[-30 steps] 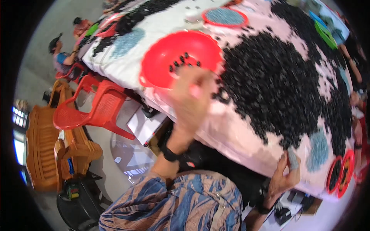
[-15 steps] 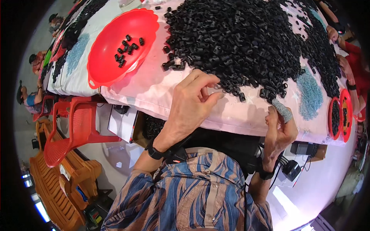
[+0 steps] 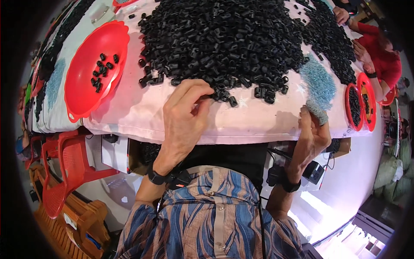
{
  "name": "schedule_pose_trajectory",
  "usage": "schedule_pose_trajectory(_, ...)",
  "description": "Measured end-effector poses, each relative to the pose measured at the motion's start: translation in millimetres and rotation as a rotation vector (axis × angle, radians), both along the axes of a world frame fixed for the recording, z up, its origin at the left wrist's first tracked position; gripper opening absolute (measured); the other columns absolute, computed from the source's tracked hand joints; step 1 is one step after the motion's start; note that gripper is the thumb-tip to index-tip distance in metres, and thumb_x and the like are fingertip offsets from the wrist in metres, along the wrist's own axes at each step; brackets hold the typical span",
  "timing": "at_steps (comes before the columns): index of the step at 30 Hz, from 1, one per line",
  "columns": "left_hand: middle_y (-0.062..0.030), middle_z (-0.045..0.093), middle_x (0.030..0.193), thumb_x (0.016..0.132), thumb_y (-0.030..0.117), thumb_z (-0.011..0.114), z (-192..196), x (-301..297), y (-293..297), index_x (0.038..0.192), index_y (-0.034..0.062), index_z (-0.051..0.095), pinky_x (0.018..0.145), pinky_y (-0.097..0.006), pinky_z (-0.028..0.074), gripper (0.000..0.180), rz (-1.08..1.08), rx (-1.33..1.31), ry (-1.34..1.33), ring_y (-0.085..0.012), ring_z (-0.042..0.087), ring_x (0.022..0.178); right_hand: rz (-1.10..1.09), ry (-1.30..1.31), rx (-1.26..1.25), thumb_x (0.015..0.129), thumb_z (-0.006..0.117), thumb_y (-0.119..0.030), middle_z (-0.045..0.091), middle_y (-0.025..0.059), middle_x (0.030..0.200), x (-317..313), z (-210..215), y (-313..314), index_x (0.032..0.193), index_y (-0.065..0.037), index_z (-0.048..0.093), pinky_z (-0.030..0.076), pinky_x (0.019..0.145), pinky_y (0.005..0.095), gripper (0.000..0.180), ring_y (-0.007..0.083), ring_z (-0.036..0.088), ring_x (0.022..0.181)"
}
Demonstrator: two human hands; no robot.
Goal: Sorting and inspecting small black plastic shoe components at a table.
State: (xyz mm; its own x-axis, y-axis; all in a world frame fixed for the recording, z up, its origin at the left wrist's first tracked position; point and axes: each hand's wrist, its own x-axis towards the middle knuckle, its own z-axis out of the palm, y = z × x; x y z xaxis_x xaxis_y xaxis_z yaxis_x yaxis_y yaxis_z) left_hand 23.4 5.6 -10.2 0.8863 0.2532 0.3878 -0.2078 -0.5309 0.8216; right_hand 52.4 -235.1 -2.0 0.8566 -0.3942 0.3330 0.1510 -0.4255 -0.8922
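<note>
My left hand (image 3: pixel 186 116) is at the near edge of a large heap of small black plastic parts (image 3: pixel 220 39). Its thumb and forefinger are pinched on a small black plastic part, partly hidden by the fingers. To the right, my right hand (image 3: pixel 314 136) is closed at the near end of a patch of tiny pale blue beads (image 3: pixel 318 82). A grey, speckled layer covers its forefinger; anything between the fingertips is too small to make out. A red scalloped bowl (image 3: pixel 79 77) on the left holds several black parts (image 3: pixel 102 70).
Pink cloth (image 3: pixel 258 125) covers the table. Two red dishes (image 3: pixel 373 123) with dark parts are at the right, near a person in a red top (image 3: pixel 381 54). A clear container (image 3: pixel 99 15) is at the far left. Below stands a red plastic chair (image 3: pixel 77 157).
The view has shifted, so the table appears further left. My left hand's fingers have closed at the heap's edge. My right hand has left the black parts and is at the beads.
</note>
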Motion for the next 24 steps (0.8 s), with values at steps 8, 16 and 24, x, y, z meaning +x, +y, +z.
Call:
schedule_pose_trajectory(8,-0.0073,0.062,0.098,0.083,-0.009,0.064,-0.4,-0.8,-2.4,0.098,-0.0038,0.064,0.069,-0.022,0.049,0.015,-0.067,-0.149,-0.021,-0.0102,0.061,0.081,0.295,-0.088,-0.223,0.079,0.069,0.005,0.068,0.0084,0.085,-2.4,3.4,21.1,0.093,0.001,0.070,0.049,0.063,0.0251,0.015,0.0139,0.061,0.070)
schedule_pose_trajectory(16,-0.0065,0.064,0.093,0.080,-0.009,0.065,14.2,-10.0,-16.0,0.095,-0.0032,0.066,0.072,-0.023,0.052,0.016,-0.371,-0.373,0.256,-0.0117,0.063,0.081,0.274,-0.100,-0.217,0.077,0.069,0.006,0.064,0.0097,0.079,1.1,-6.5,15.7,0.095,0.002,0.068,0.047,0.057,0.0285,0.018,0.0198,0.061,0.066)
schedule_pose_trajectory(24,-0.0062,0.064,0.093,0.080,-0.008,0.067,9.6,0.5,-18.7,0.096,-0.0033,0.067,0.067,-0.021,0.051,0.016,-0.315,-0.411,0.198,-0.0099,0.062,0.078,-0.039,-0.261,-0.650,0.076,0.064,0.009,0.062,0.0143,0.088,19.0,-5.0,-31.7,0.098,0.003,0.067,0.047,0.062,0.0369,0.024,0.0289,0.060,0.072)
